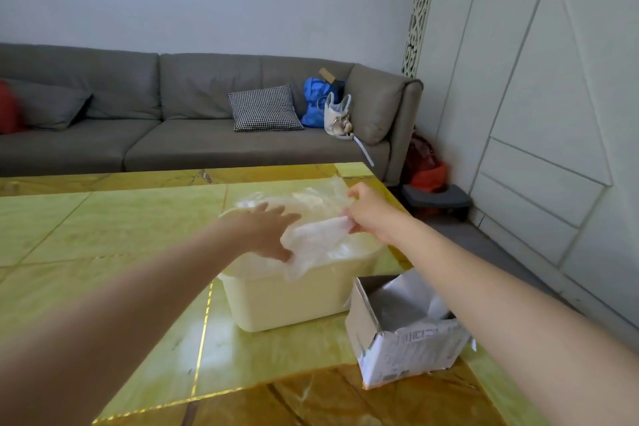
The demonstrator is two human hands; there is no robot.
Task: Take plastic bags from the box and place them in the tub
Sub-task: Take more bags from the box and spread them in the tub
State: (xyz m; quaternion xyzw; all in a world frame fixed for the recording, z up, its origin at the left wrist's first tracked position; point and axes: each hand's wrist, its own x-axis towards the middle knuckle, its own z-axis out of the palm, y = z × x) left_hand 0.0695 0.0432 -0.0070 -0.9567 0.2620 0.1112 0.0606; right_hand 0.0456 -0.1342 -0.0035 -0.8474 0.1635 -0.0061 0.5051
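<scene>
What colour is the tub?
Cream, off-white plastic tub, seen best in the head view.

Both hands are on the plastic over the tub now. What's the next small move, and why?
Probably let go with the right hand and press down with the left hand: the plastic bags still mound above the rim of the tub and spill over its near edge, while the box sits beside it.

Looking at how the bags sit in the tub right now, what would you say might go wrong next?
The plastic bags are heaped above the tub rim and one drapes over the front edge, so they may spring back out once the left hand lifts. The right hand pinches only a corner, which could slip.
</scene>
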